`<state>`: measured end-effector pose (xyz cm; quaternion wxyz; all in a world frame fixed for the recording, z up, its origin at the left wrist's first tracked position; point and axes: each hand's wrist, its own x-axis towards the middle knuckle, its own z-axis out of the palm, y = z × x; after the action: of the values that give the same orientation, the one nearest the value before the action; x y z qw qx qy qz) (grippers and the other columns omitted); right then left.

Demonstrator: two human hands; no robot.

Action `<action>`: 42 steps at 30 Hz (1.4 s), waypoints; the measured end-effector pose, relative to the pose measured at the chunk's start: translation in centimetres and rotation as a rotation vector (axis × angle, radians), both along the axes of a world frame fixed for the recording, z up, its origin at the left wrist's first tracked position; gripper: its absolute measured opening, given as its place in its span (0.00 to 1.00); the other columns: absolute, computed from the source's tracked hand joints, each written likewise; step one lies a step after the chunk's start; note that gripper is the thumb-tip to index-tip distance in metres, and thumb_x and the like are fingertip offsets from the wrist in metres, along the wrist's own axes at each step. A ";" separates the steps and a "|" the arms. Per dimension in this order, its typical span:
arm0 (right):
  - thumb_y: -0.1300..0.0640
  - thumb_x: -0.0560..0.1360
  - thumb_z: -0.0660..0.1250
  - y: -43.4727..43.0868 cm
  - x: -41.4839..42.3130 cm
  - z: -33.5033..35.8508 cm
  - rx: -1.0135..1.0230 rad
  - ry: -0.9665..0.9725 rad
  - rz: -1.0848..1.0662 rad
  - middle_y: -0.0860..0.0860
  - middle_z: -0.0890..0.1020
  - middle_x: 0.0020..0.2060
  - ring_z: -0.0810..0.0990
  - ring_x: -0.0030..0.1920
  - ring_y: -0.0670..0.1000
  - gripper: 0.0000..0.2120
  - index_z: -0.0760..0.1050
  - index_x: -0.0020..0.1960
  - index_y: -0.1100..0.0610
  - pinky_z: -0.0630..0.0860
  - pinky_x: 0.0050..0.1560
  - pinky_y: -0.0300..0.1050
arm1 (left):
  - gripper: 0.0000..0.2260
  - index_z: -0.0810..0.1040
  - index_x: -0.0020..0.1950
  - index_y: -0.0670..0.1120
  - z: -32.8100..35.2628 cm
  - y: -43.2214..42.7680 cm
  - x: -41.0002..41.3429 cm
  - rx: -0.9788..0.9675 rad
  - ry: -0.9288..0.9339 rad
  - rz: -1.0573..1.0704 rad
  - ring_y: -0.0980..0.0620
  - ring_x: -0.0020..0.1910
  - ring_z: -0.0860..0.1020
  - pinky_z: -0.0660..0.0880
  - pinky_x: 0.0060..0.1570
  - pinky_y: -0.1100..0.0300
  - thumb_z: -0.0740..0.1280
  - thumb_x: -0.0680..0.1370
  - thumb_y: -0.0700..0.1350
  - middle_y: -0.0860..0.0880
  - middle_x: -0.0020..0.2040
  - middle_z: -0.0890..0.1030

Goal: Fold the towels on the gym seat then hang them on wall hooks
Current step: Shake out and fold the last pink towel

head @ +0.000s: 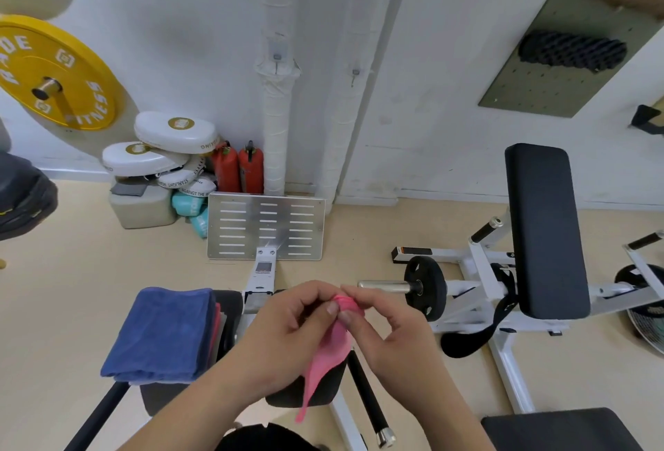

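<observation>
I pinch the pink towel (332, 346) at its top edge with left hand (287, 328) and right hand (388, 325), letting it hang to find a loop, probably, for the wall hook (276, 59) at 12 o'clock; blue towel (165, 335) waits folded at 9 o'clock

Your left hand (287, 321) and right hand (391, 325) meet over the gym seat (305, 396), fingers (332, 307) pinching the top edge of a pink towel (328, 353) that hangs down between them. Left of your fingers, a folded blue towel (165, 335) lies on a stack.
</observation>
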<state>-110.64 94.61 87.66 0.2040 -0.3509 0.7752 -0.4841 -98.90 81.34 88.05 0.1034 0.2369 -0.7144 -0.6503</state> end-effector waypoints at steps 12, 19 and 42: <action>0.60 0.79 0.70 0.1 -0.3 0.5 -0.068 -0.169 -0.170 0.53 0.82 0.37 0.78 0.38 0.49 0.09 0.78 0.41 0.52 0.77 0.42 0.47 | 0.05 0.77 0.42 0.48 -4.9 0.2 -0.5 -0.267 -0.176 -0.150 0.51 0.37 0.76 0.77 0.43 0.47 0.68 0.70 0.48 0.48 0.39 0.80; 0.54 0.81 0.67 2.4 -3.2 0.3 -0.136 -0.037 -0.408 0.47 0.82 0.38 0.80 0.39 0.44 0.06 0.79 0.46 0.48 0.77 0.40 0.36 | 0.10 0.77 0.36 0.51 -6.6 -2.5 0.6 -0.412 -0.380 -0.353 0.59 0.35 0.73 0.69 0.38 0.65 0.73 0.72 0.53 0.56 0.36 0.75; 0.48 0.84 0.60 1.9 -7.0 -2.3 -0.058 -0.068 -0.682 0.46 0.79 0.42 0.78 0.42 0.47 0.08 0.74 0.52 0.50 0.72 0.41 0.45 | 0.13 0.87 0.48 0.47 -3.0 -6.8 1.4 0.134 -0.060 0.494 0.43 0.44 0.83 0.79 0.56 0.36 0.71 0.78 0.56 0.37 0.47 0.85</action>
<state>-117.60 96.56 85.37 0.0461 -0.0609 0.8265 -0.5578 -97.52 74.55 85.01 0.2219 0.4298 -0.5928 -0.6439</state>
